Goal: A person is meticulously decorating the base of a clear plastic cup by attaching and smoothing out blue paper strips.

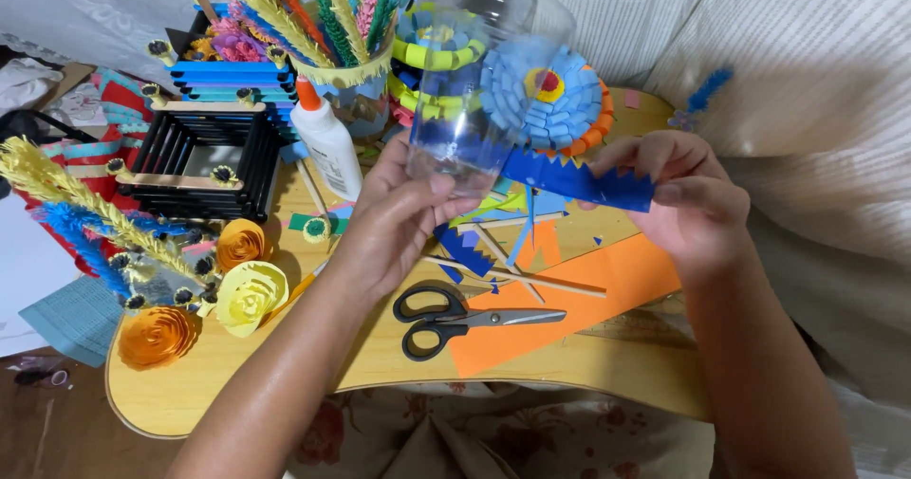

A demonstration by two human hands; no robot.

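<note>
My left hand (394,215) grips a clear plastic bottle piece (479,71) by its lower end and holds it up over the small wooden table (237,384). My right hand (688,194) pinches one end of a blue paper strip with a jagged, fringed edge (579,177). The strip's other end lies against the bottom of the clear bottle. Behind the bottle sits a round blue paper flower with a yellow and red centre (555,95).
Black-handled scissors (455,320) lie on an orange paper sheet (588,294) near the table's front. A white glue bottle (327,142) stands behind them, beside black stick boxes (195,161). Yellow and orange paper roses (247,294) and fringed paper stems (85,209) crowd the left. Thin wooden sticks (531,280) lie mid-table.
</note>
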